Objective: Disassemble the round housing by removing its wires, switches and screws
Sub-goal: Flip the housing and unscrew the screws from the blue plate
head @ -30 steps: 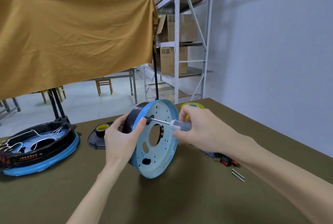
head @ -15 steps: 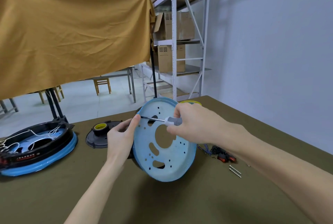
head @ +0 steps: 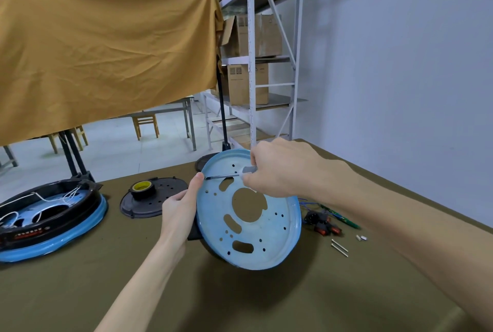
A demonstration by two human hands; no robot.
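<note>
The round housing [head: 269,235] stands tilted on edge on the olive table, its light-blue perforated base plate turned toward me. My left hand [head: 180,211] grips its left rim, thumb up by the plate's upper edge. My right hand [head: 282,171] holds a screwdriver [head: 226,175] whose thin shaft lies across the plate's upper left, tip next to my left thumb. Removed red switches with wires [head: 321,222] lie to the right of the housing, with loose screws [head: 339,247] in front of them.
A second black-and-blue housing with white wires [head: 50,219] sits at the far left. A dark lid carrying a yellow tape roll [head: 142,188] lies behind my left hand. The table's far edge [head: 120,179] drops to the floor; metal shelving [head: 266,64] stands behind.
The housing has been turned so that its blue plate faces me more fully. My right hand and the screwdriver have risen toward the plate's upper edge, and my left thumb has shifted up the rim.
</note>
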